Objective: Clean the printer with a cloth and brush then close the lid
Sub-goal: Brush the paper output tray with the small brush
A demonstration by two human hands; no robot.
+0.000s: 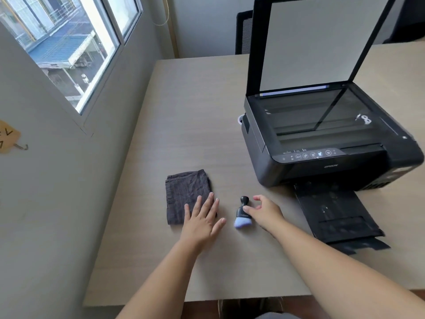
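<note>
A black printer stands at the right of the table, its scanner lid raised upright and the glass exposed. A folded dark grey cloth lies flat left of centre. My left hand rests open with fingers spread over the cloth's near right corner. A small brush with a black handle and pale purple bristles lies beside the cloth. My right hand is at the brush, fingers curled and apart, a fingertip touching the handle without a closed grip.
The printer's black output tray sticks out toward me on the beige table. A wall with a window runs along the left. A dark chair stands behind the table.
</note>
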